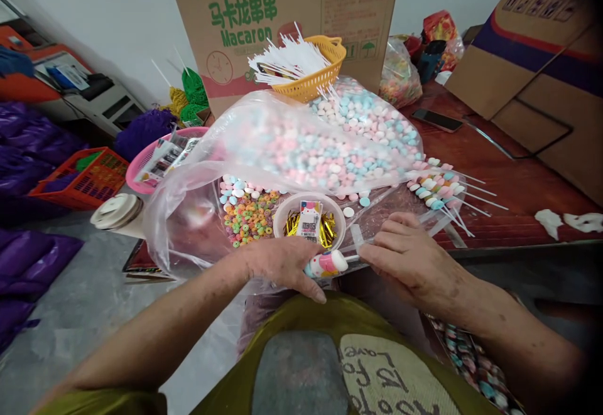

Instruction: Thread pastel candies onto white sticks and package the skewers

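Note:
A marshmallow skewer in a printed clear wrapper (326, 264) lies level at the table's front edge, close to my body. My left hand (285, 265) grips its wrapped end between thumb and fingers. The fingers of my right hand (407, 253) are curled at the other end, around the white stick, which they mostly hide. Just beyond, a round white tub (340, 239) holds gold twist ties and small printed labels. Loose ring-shaped candies (252, 217) lie left of the tub. Pastel marshmallows (325, 151) are heaped behind under clear plastic. Several finished-looking skewers (436, 189) lie to the right.
A yellow basket of white sticks (306, 91) stands behind the heap, before a large carton (292, 0). A phone (437, 120) and another carton (532, 57) are on the right. Left are a pink basket (141, 170) and an orange crate (80, 179).

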{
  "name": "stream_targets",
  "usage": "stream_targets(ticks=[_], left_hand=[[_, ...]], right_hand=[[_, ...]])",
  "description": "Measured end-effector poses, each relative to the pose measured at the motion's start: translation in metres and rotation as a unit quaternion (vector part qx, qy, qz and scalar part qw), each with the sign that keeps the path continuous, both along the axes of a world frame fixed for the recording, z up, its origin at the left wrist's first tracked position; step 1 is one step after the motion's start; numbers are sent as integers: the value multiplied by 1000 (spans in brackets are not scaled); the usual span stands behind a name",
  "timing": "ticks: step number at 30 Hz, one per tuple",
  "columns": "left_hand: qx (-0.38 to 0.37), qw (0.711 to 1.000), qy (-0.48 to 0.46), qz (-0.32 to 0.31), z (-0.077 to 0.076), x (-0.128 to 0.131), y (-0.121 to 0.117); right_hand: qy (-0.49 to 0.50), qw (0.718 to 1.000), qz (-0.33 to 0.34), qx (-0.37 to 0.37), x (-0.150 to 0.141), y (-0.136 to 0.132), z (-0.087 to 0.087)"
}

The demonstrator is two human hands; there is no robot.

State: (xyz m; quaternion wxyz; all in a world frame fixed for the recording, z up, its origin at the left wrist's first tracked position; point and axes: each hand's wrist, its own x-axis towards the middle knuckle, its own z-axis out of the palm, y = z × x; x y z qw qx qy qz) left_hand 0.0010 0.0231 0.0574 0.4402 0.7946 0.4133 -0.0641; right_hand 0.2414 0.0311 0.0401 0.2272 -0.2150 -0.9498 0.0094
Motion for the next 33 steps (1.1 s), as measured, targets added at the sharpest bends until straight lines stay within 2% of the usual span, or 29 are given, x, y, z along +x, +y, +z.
stream_targets(ticks=[3,5,7,11,14,17,20,23,27,29,33], left_hand=[[-4,998,-35,48,-9,8,-9],[34,996,-9,85,-14,17,-13],[59,993,20,96,-20,25,-15],[37,991,-7,125,-30,33,-17],[24,985,-85,148,-26,21,-18],[10,973,-170,154,-14,-2,-20],[-17,967,-185,173,-8,-13,-22],[-39,953,-211,214,-10,-6,-22],[-110,934,-210,268,-12,10,-22],[-80,933,-225,270,-11,13,-21],[72,939,-264,209,-14,15,-21]], right_hand=[[-13,1000,17,0,-4,-1,0],[-25,999,45,-10,-9,-1,-3],[-34,997,62,-18,-16,-2,-9],[-44,996,56,-47,-27,-5,-20],[-45,996,50,-59,-26,-3,-21],[-36,998,35,-49,-19,2,-12],[-34,997,42,-47,-15,8,0],[-42,997,49,-32,-17,9,6],[-54,996,55,-34,-24,6,11],[-65,995,49,-56,-25,5,15],[-83,992,35,-91,-26,3,19]])
